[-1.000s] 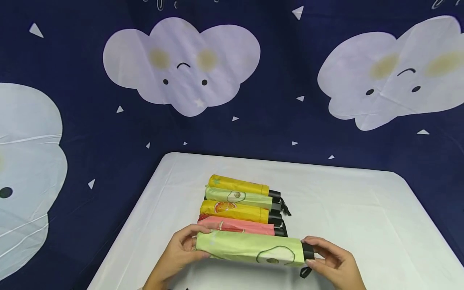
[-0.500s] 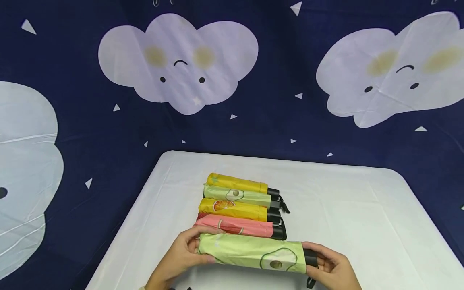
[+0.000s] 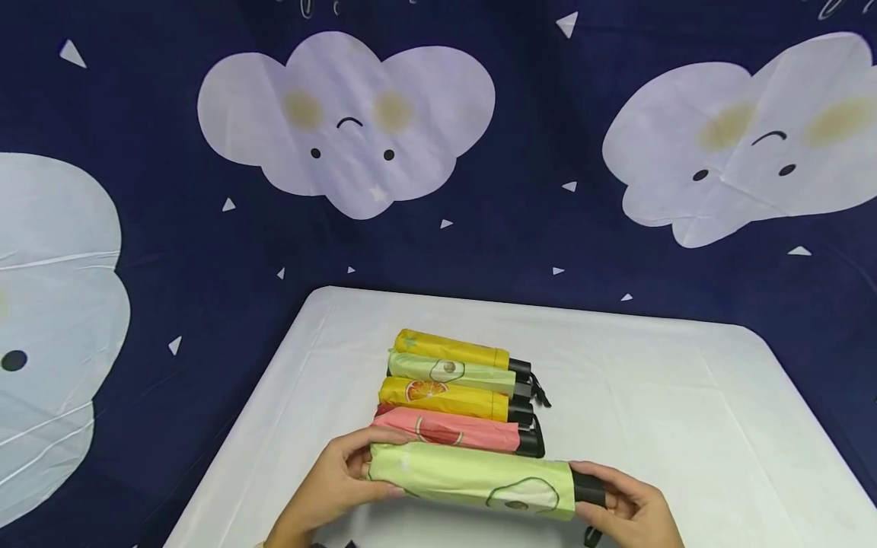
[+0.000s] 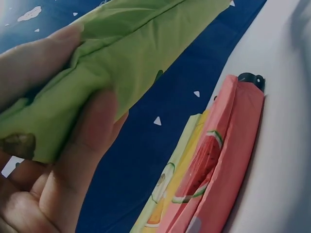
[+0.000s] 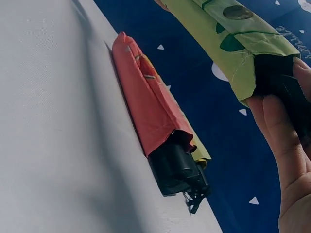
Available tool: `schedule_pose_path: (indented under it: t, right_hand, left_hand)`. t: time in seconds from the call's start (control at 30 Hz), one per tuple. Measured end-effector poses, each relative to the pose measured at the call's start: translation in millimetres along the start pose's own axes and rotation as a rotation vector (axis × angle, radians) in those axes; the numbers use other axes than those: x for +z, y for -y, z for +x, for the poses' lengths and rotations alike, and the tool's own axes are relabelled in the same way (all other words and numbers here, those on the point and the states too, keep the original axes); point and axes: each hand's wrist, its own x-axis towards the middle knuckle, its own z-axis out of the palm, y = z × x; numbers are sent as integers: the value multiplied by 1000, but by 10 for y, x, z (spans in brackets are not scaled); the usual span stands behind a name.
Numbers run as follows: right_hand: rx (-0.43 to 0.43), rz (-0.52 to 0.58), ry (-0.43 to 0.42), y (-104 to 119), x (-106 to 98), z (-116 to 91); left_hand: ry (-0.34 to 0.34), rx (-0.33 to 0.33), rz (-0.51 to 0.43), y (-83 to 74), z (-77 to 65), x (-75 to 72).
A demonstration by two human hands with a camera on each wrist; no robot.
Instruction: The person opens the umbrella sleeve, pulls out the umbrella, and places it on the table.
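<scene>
A folded light green umbrella [image 3: 473, 476] with an avocado print is held level in front of the row, one hand at each end. My left hand [image 3: 342, 472] grips its sleeve end, thumb and fingers pinching the green cloth [image 4: 116, 63]. At the other end my right hand [image 3: 626, 498] holds the black handle [image 5: 274, 73], from which a dark strap hangs in the head view. Just behind it lies a pink umbrella [image 3: 473, 430] with a watermelon print. In both wrist views the green umbrella is raised off the table, with a shadow on the white surface below.
Behind the pink umbrella lie a yellow one with an orange slice [image 3: 466, 399], a green avocado one [image 3: 479, 373] and another yellow one [image 3: 459, 348], handles to the right. They rest on a white table [image 3: 651, 396]. A dark blue cloth with clouds [image 3: 521, 251] stands behind.
The held green umbrella has come slightly nearer the front edge, showing more of the pink one behind. My right fingers have shifted a little at the handle; both hands keep their hold.
</scene>
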Motion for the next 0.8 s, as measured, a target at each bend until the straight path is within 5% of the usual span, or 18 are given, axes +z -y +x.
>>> schedule_pose_path:
  t: [0.47, 0.8]
  right_hand:
    - [0, -63, 43, 70, -327, -87]
    - [-199, 200, 144, -106, -720, -273]
  left_hand:
    - [4, 194, 89, 2, -138, -202]
    - [-19, 225, 101, -20, -313, -427]
